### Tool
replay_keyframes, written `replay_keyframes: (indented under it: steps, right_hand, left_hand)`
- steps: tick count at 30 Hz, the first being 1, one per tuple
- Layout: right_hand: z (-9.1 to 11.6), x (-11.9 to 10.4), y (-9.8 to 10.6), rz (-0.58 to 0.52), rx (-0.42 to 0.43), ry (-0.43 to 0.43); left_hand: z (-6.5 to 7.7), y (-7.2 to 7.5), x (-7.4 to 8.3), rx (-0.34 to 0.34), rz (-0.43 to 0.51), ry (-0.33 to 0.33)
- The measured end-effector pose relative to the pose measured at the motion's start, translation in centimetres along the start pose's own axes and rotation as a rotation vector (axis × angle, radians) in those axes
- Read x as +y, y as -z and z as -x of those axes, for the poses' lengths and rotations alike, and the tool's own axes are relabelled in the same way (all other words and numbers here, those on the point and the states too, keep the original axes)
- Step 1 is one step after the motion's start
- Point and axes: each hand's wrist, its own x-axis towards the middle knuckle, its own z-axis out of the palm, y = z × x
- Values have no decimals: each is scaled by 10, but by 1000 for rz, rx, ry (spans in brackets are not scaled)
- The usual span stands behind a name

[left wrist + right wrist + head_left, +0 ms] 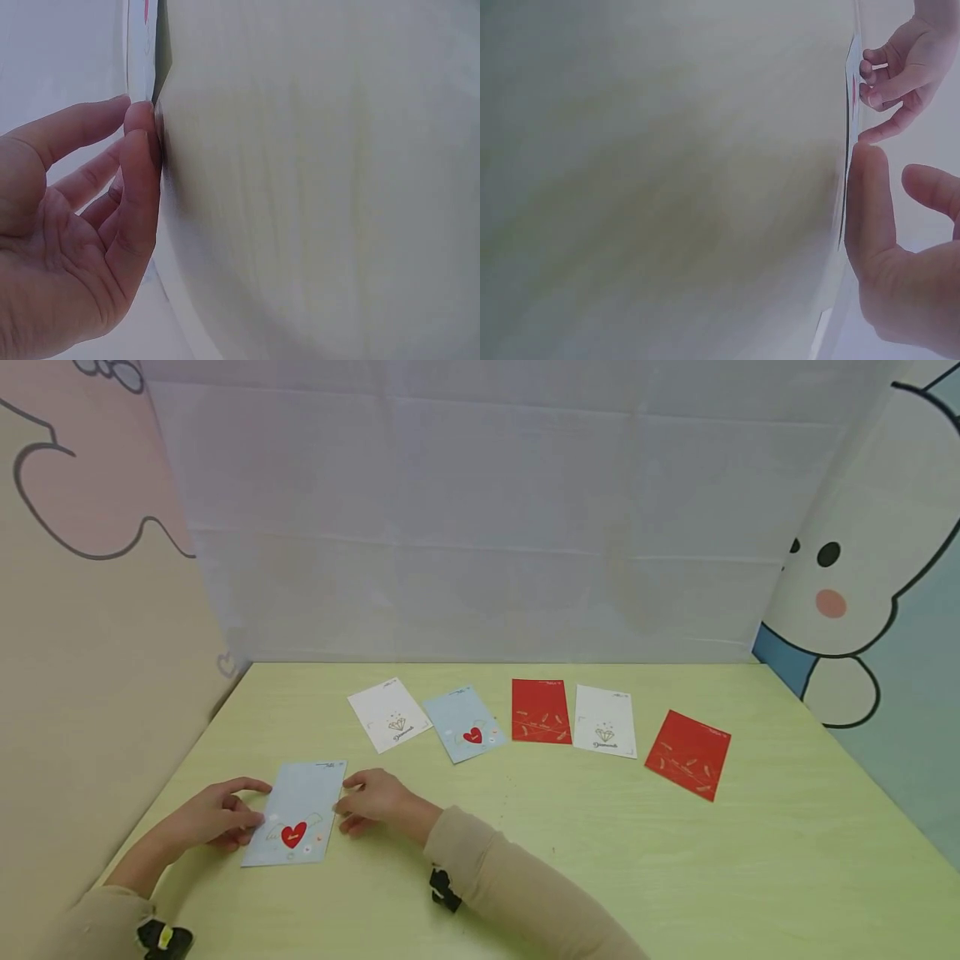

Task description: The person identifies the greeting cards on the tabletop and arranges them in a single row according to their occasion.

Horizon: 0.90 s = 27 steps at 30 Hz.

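A light blue card (300,802) printed with a red winged heart lies on the table at front left, between both hands. My left hand (217,814) touches its left edge with thumb and fingertips, the fingers loosely bent. In the left wrist view, the left hand's fingertips (141,124) meet the card's corner (142,52) close over the tabletop. At the card's right edge is my right hand (375,800), its relaxed fingers right beside the border. The right wrist view shows a straight finger of the right hand (915,277) along the thin card edge (850,97).
Behind lie a white diamond-print card (384,710), a blue heart card (459,714), a red card (540,702), another white card (604,710) and another red card (690,747). A white sheet (480,527) hangs at the table's (600,860) back edge.
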Motion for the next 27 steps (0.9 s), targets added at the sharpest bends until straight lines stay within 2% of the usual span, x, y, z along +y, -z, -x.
replay_keyframes:
  steps: [7, 15, 19, 27]
  right_hand:
    - [1, -1, 16, 34, 52, 122]
    - [-2, 4, 35, 68, 87, 179]
    - [-2, 6, 47, 98, 93, 181]
    - [-2, 10, 70, 134, 91, 155]
  left_hand:
    - [-4, 0, 5, 151, -59, -65]
    - [-7, -7, 19, 265, -80, -127]
    - [-9, -13, 27, 277, -60, -135]
    - [-16, -26, 42, 243, -34, -175]
